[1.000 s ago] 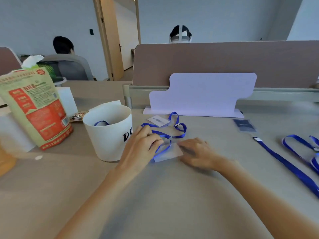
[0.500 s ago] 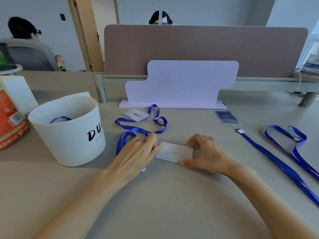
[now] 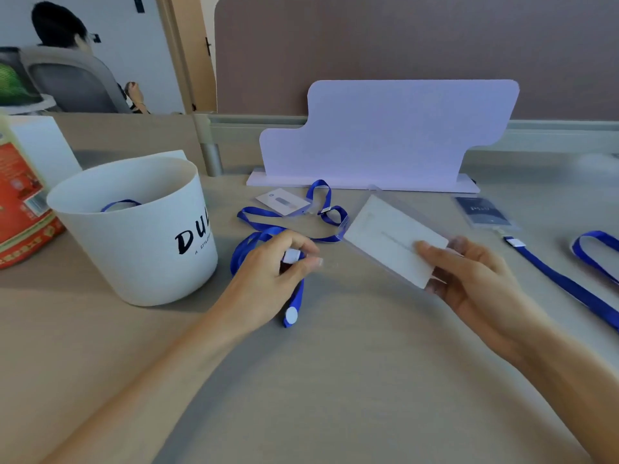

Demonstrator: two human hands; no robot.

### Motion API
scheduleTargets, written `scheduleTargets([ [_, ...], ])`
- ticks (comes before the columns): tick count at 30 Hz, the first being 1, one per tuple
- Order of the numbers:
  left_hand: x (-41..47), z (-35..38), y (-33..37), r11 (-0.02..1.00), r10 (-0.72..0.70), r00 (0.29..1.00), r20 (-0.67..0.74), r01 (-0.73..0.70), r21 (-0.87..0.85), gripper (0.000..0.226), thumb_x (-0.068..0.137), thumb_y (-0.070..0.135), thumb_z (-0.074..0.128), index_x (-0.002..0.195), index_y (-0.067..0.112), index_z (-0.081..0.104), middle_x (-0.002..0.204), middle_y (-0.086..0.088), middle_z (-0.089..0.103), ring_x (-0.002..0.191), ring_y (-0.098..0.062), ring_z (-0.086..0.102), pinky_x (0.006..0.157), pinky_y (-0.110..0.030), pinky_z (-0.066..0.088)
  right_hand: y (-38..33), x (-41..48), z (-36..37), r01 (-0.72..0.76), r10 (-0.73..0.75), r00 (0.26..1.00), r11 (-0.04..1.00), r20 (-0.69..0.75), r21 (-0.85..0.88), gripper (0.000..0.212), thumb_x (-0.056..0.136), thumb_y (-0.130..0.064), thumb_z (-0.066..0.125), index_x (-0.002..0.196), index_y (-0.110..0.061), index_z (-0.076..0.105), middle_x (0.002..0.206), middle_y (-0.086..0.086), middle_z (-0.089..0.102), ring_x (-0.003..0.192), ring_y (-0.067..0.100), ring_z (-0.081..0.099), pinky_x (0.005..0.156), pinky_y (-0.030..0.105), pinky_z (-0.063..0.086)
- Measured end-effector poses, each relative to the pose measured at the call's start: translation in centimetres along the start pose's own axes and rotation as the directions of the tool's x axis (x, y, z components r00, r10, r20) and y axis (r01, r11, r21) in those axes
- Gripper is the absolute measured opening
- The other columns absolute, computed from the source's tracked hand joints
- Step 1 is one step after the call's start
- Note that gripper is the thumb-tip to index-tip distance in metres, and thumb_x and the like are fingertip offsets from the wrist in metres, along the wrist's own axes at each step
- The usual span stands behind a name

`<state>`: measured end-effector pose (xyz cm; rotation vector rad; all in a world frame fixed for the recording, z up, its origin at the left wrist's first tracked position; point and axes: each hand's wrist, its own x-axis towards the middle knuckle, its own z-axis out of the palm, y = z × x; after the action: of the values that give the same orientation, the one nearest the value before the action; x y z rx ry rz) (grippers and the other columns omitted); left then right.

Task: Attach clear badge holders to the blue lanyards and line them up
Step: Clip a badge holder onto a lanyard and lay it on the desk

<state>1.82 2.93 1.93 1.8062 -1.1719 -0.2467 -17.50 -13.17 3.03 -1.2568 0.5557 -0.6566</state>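
Observation:
My right hand holds a clear badge holder with a white card inside, lifted and tilted above the desk. My left hand pinches the white clip end of a blue lanyard, whose strap loops on the desk behind it and hangs down below my fingers. A second lanyard with a white badge lies further back. At the right, a dark badge is joined to a long blue lanyard.
A white bucket with a blue lanyard inside stands at the left, beside an orange pouch. A pale lilac stand and a brown divider close the back. Another person sits far left behind the desk.
My right hand has lifted the badge holder off the desk and tilted it. My left hand has picked up the lanyard's clip end. The view has moved closer and to the right.

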Motion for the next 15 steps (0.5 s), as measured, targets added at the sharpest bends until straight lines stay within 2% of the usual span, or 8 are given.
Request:
scheduleTargets([
  [2,0.0,0.1,0.1,0.992,-0.061,0.998,-0.006,0.06,-0.113,0.012,0.089,0.029,0.063,0.098,0.035,0.059,0.089,0.024,0.063,0.076,0.005,0.057,0.074,-0.011,0.041,0.0,-0.1,0.3,-0.016,0.018,0.999,0.999,0.039,-0.045,0.005,0.08,-0.018,0.067,0.085,-0.019,0.067,0.094,0.004,0.074,0.076,0.013,0.068,0.057,0.023,0.056],
  [5,0.1,0.1,0.3,0.967,-0.116,0.993,-0.008,0.111,-0.229,0.007,0.089,0.024,0.065,0.094,0.029,0.064,0.069,0.021,0.063,0.06,0.001,0.054,0.065,-0.009,0.042,-0.3,-0.4,0.5,-0.034,0.04,0.997,0.995,0.061,-0.098,0.013,0.081,-0.019,0.065,0.094,-0.015,0.068,0.084,0.002,0.07,0.065,0.011,0.06,0.045,0.021,0.048],
  [9,0.0,0.0,0.8,0.921,-0.145,0.989,0.039,0.149,-0.36,0.006,0.09,0.017,0.063,0.091,0.021,0.067,0.069,0.015,0.069,0.059,-0.008,0.053,0.062,-0.014,0.045,-0.2,-0.5,0.6,-0.028,0.038,0.997,0.989,0.067,-0.143,0.018,0.085,-0.019,0.062,0.101,-0.013,0.067,0.087,0.003,0.072,0.066,0.011,0.062,0.045,0.022,0.051],
  [15,-0.2,-0.2,1.3,0.896,-0.147,0.986,0.084,0.168,-0.411,0.012,0.094,0.009,0.056,0.093,0.015,0.066,0.078,0.011,0.074,0.055,-0.006,0.047,0.059,-0.012,0.044,-0.4,-0.7,1.0,-0.016,0.023,0.998,0.991,0.055,-0.132,0.024,0.079,-0.024,0.064,0.1,-0.013,0.068,0.091,0.004,0.072,0.068,0.011,0.063,0.045,0.021,0.052],
])
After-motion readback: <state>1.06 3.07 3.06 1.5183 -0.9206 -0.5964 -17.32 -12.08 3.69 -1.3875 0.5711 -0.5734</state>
